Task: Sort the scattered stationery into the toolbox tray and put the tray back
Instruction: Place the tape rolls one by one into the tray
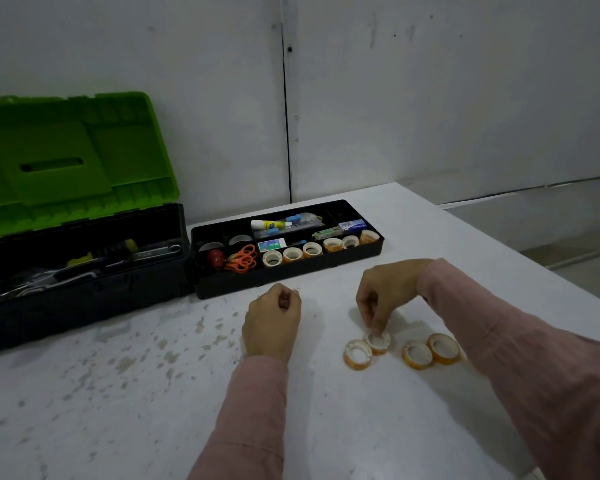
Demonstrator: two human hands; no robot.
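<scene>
Bare table (125,403) lies open left of the hands; four tape rolls (417,355) sit near its right edge. Right hand (388,292) reaches down, fingertips pinching one roll (378,342). Left hand (274,320) rests fisted, empty. Tray (291,277) beside toolbox (84,289)

single head view, looking forward and down, close over white table (118,393), facing wall.

Brightness: dim, flat overall
Light source: cannot tell
Shadows: soft, faint under the right hand (388,292)
Glare: none on the white table (118,393)
Darkest area: toolbox (84,271) interior, far left
Blur: slight softness throughout
Distortion: wide-angle bending at edges
</scene>
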